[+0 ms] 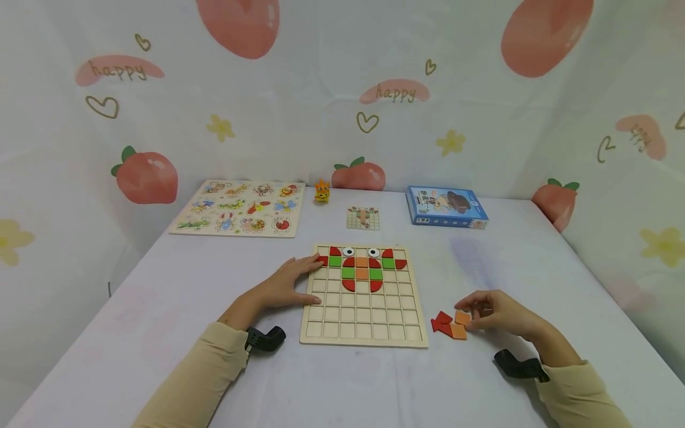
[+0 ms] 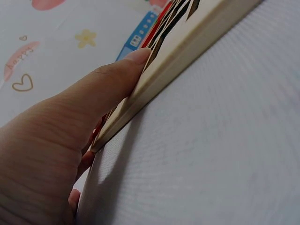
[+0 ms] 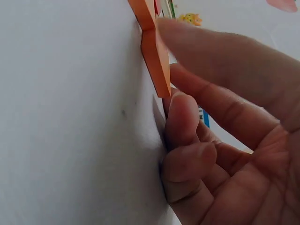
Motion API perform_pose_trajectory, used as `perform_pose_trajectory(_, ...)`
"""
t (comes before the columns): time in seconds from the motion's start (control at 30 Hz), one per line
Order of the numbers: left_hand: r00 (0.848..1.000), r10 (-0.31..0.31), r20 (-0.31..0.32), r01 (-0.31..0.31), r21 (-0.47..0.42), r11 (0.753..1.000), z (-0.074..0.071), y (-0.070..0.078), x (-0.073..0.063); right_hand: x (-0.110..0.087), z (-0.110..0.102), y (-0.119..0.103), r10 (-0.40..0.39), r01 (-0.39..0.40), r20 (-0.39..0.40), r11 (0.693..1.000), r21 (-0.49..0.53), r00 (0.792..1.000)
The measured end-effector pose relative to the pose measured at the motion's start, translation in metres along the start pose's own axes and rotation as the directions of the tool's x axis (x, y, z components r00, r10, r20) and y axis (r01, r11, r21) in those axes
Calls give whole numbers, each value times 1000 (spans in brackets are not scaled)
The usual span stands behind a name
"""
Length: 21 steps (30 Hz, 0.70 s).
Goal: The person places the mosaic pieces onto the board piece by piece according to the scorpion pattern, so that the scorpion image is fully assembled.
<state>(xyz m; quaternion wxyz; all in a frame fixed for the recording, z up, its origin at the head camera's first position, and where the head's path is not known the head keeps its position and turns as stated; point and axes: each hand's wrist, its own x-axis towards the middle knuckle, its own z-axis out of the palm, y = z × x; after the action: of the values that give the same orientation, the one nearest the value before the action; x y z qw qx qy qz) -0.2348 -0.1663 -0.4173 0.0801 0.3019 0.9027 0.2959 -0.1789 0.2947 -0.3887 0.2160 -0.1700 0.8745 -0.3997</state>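
Observation:
My left hand [image 1: 282,286] rests at the left side of a wooden grid board [image 1: 363,331], fingers extended; in the left wrist view its thumb [image 2: 105,84] lies across the board's rim. Red, green and orange pieces with two eye pieces [image 1: 373,252] fill part of the board's upper cells. Right of the board, my right hand [image 1: 503,312] pinches an orange square tile [image 1: 462,318] low over the table, its other fingers curled. Beside that tile lie another orange square [image 1: 458,331] and several red pieces [image 1: 442,323]. The right wrist view shows the orange tile [image 3: 156,63] edge-on.
Behind the board lies a small pattern card [image 1: 363,218]. A puzzle board with insect pictures [image 1: 241,208] is at the back left, near a small orange-yellow figurine [image 1: 321,191]. A blue box [image 1: 447,207] lies at the back right. A printed cloth backdrop hangs behind the table.

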Motion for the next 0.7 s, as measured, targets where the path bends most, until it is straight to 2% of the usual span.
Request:
perform_pose_trajectory(0.17, 1000, -1, -1, 1, -3, 1000, 0, 0, 0, -1, 3, 0, -51, 51, -21, 999, -4, 998)
perform_pose_trajectory(0.5, 1000, -7, -1, 7, 4, 1000, 0, 2, 0, -2, 4, 2, -50, 48, -39, 998, -39, 998)
perform_pose_trajectory(0.7, 1000, -8, -5, 8, 11, 1000, 0, 2, 0, -3, 5, -1, -26, 26, -19, 1000, -2, 999)
